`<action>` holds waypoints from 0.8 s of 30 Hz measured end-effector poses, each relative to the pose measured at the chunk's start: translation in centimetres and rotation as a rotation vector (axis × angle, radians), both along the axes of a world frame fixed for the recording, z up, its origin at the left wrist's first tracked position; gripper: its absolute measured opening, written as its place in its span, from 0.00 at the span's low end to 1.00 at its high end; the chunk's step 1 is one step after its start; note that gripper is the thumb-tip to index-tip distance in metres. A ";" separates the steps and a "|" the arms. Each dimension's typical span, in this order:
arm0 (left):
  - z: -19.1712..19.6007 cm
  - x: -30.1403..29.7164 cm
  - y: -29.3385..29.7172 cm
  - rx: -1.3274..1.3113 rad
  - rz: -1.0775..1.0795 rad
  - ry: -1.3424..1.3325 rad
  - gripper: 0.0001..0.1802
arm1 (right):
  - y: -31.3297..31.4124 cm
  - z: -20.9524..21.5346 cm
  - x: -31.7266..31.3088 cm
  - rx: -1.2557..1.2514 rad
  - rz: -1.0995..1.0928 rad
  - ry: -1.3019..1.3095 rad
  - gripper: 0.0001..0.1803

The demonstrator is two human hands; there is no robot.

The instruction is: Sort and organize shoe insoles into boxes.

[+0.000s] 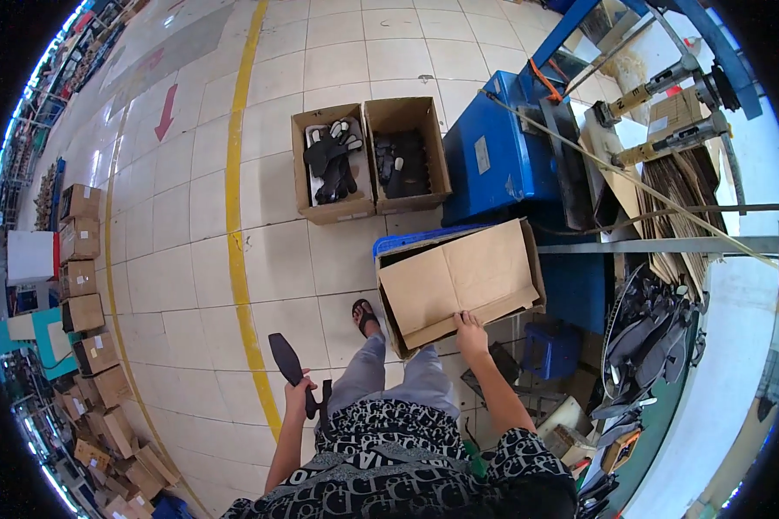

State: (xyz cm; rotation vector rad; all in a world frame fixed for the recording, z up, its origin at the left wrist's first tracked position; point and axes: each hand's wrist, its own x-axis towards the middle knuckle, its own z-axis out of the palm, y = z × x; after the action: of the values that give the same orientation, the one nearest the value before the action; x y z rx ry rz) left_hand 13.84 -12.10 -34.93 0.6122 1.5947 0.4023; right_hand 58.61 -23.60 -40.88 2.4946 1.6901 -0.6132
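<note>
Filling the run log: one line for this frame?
left hand: holds black sole piece | right hand: on cardboard sheet over blue crate | seated

I count two open cardboard boxes (pixel 333 164) (pixel 405 154) of black sole pieces on the floor, one flat cardboard sheet (pixel 459 281), one blue crate (pixel 424 237), one blue stool (pixel 550 349), and one black sole (pixel 286 359) in hand.

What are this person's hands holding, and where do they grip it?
The left hand holds black sole-shaped pieces by their lower end. The right hand grips the near edge of a cardboard sheet lying over a blue crate.
</note>
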 end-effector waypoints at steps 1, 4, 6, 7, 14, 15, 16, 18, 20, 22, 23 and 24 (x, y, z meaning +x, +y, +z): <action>0.1 0.3 -0.2 0.013 -0.007 -0.004 0.17 | 0.2 0.1 -0.1 -0.006 -0.005 0.005 0.23; -0.2 1.7 0.3 0.032 -0.001 -0.027 0.17 | 1.4 0.9 -0.4 -0.137 -0.013 0.030 0.22; -0.1 2.6 0.5 0.027 -0.020 -0.029 0.17 | 2.4 1.7 -1.0 -0.273 -0.094 0.188 0.19; 0.0 3.1 0.7 0.029 -0.046 -0.041 0.17 | 2.8 1.0 -1.1 -0.281 -0.094 0.194 0.19; -1.2 8.8 1.2 -0.010 -0.141 -0.028 0.17 | 6.4 -12.1 1.8 -0.613 -0.207 -0.009 0.10; -1.7 8.5 0.6 -0.021 -0.141 -0.015 0.17 | 7.4 -13.3 1.1 -0.624 -0.203 0.003 0.10; -1.9 8.3 -0.3 -0.020 -0.112 -0.009 0.17 | 8.4 -14.4 0.7 -0.648 -0.021 0.047 0.10; -1.5 8.1 -1.7 -0.051 -0.097 0.047 0.17 | 9.4 -15.6 -1.3 -0.675 0.165 0.109 0.12; -0.5 6.9 -3.1 -0.074 -0.057 0.103 0.17 | 11.9 -14.8 -4.3 -0.747 0.365 0.004 0.16; 2.0 8.6 -2.0 -0.097 -0.122 0.146 0.17 | 9.1 -18.9 -3.9 -0.671 0.481 0.035 0.17; 2.5 9.5 -1.4 -0.117 -0.082 0.075 0.18 | 7.8 -21.6 -2.8 -0.589 0.607 0.048 0.19; 2.6 11.0 -0.8 -0.139 -0.053 -0.022 0.20 | 6.3 -24.9 0.0 -0.605 0.575 0.021 0.19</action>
State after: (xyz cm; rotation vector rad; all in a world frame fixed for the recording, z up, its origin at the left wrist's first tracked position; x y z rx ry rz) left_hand 24.88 -12.95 -32.28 0.5403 1.5679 0.2551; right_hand 58.65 -17.28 -65.82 1.5151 1.7626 -0.9009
